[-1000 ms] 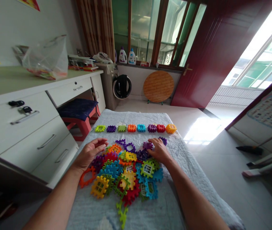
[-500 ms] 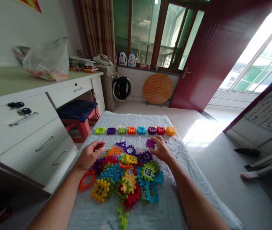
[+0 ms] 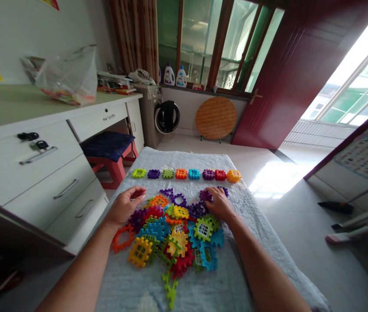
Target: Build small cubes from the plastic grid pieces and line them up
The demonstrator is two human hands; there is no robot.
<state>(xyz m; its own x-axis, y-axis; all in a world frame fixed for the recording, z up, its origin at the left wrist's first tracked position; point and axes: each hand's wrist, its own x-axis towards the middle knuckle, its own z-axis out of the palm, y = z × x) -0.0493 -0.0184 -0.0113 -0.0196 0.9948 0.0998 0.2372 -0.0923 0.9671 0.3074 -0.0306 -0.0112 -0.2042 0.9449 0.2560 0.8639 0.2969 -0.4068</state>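
My right hand [image 3: 219,203] has its fingers closed on a purple building tile [image 3: 205,196] with notched edges, low over the far right side of a heap. Just beyond its knuckles a darker purple tile [image 3: 224,190] shows in part. My left hand [image 3: 126,207] hovers at the heap's left edge, fingers loosely bent and apart from the thumb, holding nothing visible. Between the hands lies the heap of notched plastic tiles, among them a yellow window tile [image 3: 139,252], a green window tile [image 3: 203,229] and an orange frame tile [image 3: 123,238].
Across the cloth-covered table [image 3: 226,281] runs a row of several small tile blocks, ending in a yellow-orange block [image 3: 234,176]. A desk [image 3: 5,102] with a plastic bag [image 3: 69,78] stands left, beside a stool [image 3: 109,145]. Behind are a washing machine [image 3: 150,112] and a round tabletop [image 3: 216,118].
My right hand has lowered the purple tile from a raised, flat-facing position towards the heap. My left hand stays nearly in place. The whole view has shifted slightly.
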